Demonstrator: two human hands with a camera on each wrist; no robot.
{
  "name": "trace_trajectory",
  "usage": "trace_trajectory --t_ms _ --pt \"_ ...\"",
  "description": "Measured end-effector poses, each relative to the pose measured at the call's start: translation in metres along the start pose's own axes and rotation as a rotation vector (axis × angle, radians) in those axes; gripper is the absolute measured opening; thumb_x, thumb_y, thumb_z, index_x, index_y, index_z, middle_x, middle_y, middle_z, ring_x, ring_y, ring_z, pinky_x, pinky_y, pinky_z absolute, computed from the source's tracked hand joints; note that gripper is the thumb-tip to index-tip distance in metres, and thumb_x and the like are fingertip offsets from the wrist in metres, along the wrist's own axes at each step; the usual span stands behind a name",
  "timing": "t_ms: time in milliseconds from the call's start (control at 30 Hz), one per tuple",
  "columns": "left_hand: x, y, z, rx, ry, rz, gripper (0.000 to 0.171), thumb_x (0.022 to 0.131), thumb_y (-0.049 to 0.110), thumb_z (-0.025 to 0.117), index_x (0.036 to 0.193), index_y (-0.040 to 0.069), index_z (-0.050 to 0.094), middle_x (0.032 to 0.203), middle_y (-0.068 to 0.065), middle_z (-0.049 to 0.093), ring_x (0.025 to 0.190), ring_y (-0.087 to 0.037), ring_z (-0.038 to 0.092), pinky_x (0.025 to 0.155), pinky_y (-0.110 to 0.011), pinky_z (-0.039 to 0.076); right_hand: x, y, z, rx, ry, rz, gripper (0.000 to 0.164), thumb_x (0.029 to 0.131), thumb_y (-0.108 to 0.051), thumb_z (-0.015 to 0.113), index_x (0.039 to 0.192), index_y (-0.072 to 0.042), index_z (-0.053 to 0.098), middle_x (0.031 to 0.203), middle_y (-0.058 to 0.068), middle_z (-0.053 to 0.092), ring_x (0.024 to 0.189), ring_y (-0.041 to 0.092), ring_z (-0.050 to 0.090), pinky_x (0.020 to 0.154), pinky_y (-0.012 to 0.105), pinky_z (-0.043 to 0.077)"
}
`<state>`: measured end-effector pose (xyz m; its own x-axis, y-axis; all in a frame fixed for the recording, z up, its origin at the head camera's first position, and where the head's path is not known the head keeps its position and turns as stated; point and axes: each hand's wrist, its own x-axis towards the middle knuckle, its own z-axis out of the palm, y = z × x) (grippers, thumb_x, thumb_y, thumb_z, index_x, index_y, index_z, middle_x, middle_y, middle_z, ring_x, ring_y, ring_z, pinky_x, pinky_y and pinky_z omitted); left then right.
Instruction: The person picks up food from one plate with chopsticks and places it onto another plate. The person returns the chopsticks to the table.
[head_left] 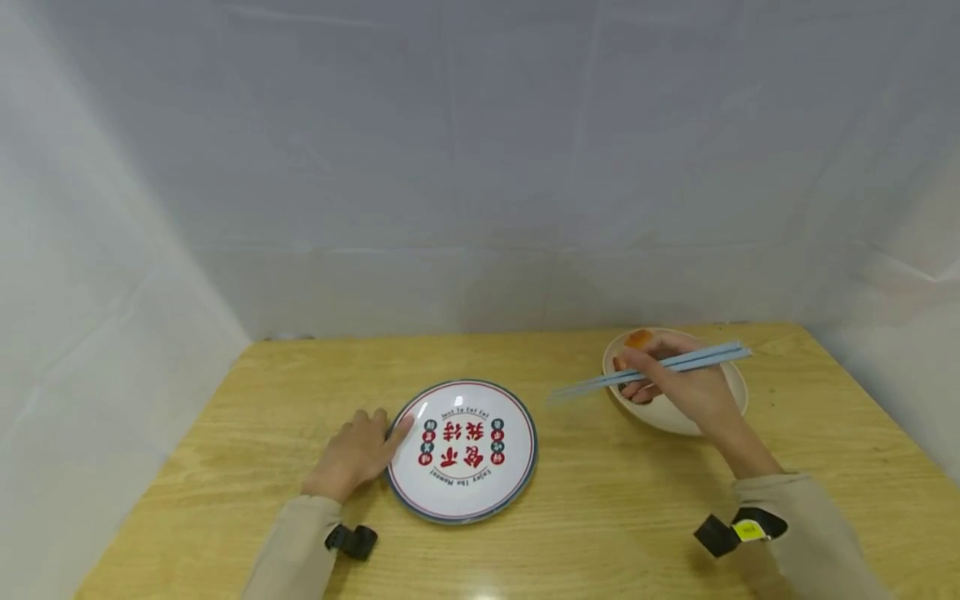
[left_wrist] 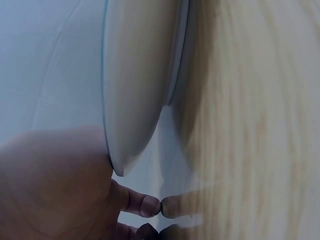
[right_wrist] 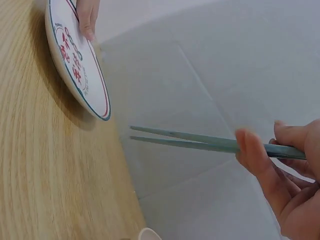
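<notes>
The step seemed to be steadying the printed plate [head_left: 461, 492] on the worktop [head_left: 592, 533] while readying chopsticks [head_left: 701, 358]; the next move would call for well-controlled tips. The left hand [head_left: 356, 452], unclenched, rested its thumb on the plate's nine o'clock rim. Farther off, toward two o'clock, the right hand [head_left: 693, 390] grasped the chopsticks, parted tips pointing to nine. Partly behind it lay a cream dish [head_left: 663, 417] with orange pieces [head_left: 639, 338].

I see pale-blue chopsticks [head_left: 705, 358] slanting in the air at right, tips pointing left, slightly apart; left of them, a white plate [head_left: 462, 443] with red lettering lies flat, print up.
</notes>
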<state>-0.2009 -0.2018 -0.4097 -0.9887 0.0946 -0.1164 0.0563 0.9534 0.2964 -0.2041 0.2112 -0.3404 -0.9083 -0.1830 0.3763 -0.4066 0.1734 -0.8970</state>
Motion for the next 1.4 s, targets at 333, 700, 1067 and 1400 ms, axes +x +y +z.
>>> trace_trajectory --t_ms 333,700,1067,1400 --pt "-0.002 0.003 0.000 0.007 -0.015 0.005 0.064 0.104 0.044 0.031 0.134 -0.012 0.038 0.121 -0.034 0.047 0.112 -0.050 0.050 0.094 -0.058 0.040 -0.013 0.009 -0.016 0.034 0.123 -0.009 0.017 0.095 -0.006 0.061 0.092 0.011 0.062 0.076 0.011 0.070 0.060 0.018 0.068 0.054 0.033 0.054" --pt "0.000 0.006 0.005 0.024 -0.013 0.034 0.045 0.105 0.032 0.031 0.113 -0.009 0.048 0.101 -0.024 0.050 0.098 -0.042 0.053 0.088 -0.056 0.042 -0.037 0.020 -0.056 0.097 0.283 -0.057 0.015 0.093 0.003 0.059 0.085 0.016 0.058 0.072 0.007 0.070 0.055 0.017 0.067 0.051 0.029 0.052" --pt "0.008 0.008 0.009 0.079 0.073 0.091 0.034 0.104 0.027 0.036 0.094 -0.004 0.044 0.089 -0.019 0.043 0.091 -0.039 0.044 0.082 -0.054 0.038 -0.065 0.024 -0.107 0.043 0.462 -0.061 0.017 0.091 0.005 0.061 0.083 0.019 0.053 0.075 0.003 0.072 0.055 0.012 0.067 0.050 0.023 0.051" --pt "0.007 0.008 0.007 0.073 0.057 0.072 0.033 0.104 0.029 0.035 0.093 -0.001 0.043 0.088 -0.016 0.040 0.088 -0.034 0.039 0.080 -0.049 0.034 -0.066 0.032 -0.124 -0.118 0.590 -0.042 0.006 0.087 0.008 0.064 0.082 0.010 0.063 0.070 -0.003 0.071 0.050 0.009 0.064 0.047 0.020 0.049"
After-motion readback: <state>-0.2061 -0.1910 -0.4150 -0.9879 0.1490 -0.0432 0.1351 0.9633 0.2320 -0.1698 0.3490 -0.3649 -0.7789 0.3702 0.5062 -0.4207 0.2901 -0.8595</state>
